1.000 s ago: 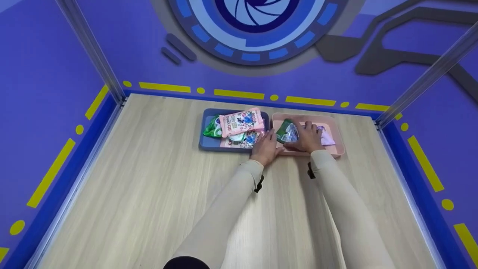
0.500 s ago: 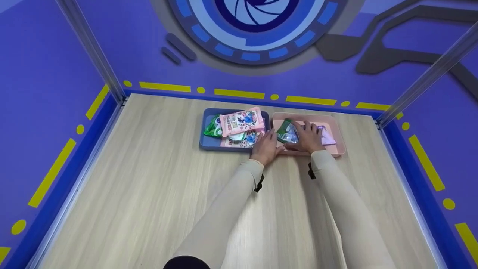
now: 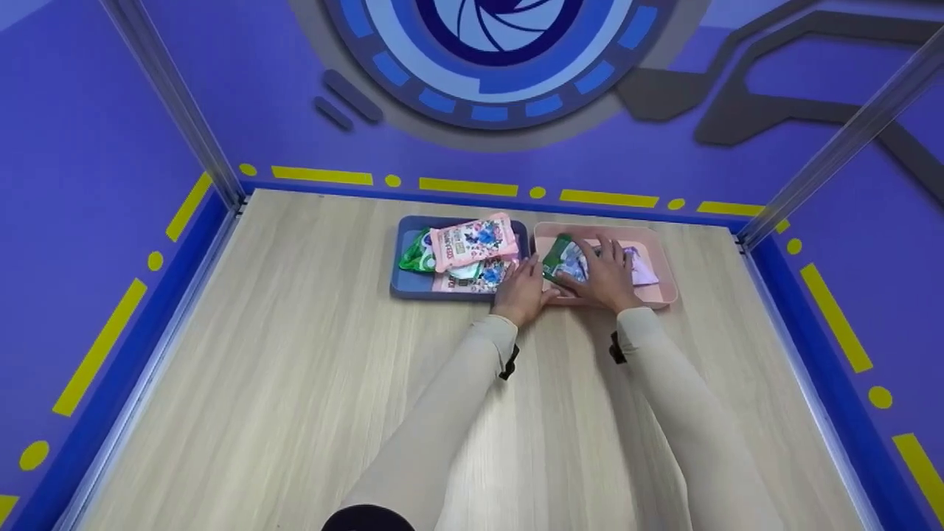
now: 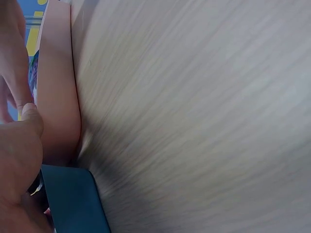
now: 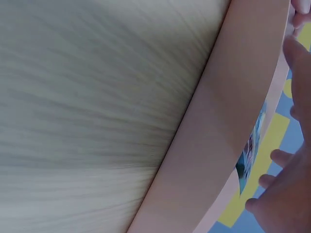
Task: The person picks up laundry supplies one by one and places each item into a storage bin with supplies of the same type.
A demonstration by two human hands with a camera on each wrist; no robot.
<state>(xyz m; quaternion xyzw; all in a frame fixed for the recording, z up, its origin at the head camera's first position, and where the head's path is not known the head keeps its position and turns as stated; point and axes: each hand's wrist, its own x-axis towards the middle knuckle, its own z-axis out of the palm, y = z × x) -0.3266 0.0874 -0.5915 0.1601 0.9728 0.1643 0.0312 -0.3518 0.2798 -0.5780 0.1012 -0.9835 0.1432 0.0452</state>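
In the head view my left hand lies over the seam between a blue tray and a pink tray. Its fingers reach over the blue tray's right end, and its thumb is at the pink tray's front rim. My right hand is spread over the packets in the pink tray. Under its fingers is a green packet, and a lilac packet shows to their right. The palm hides part of both packets. In the right wrist view the right thumb is near the pink rim.
A pink floral packet lies on top of another floral packet and a green packet in the blue tray. Both trays stand near the back of the wooden table, before a purple printed wall.
The right hand shifts slightly over the green packet, its thumb lifting a little from the front rim. The left hand stays in place. The head view tilts slightly.
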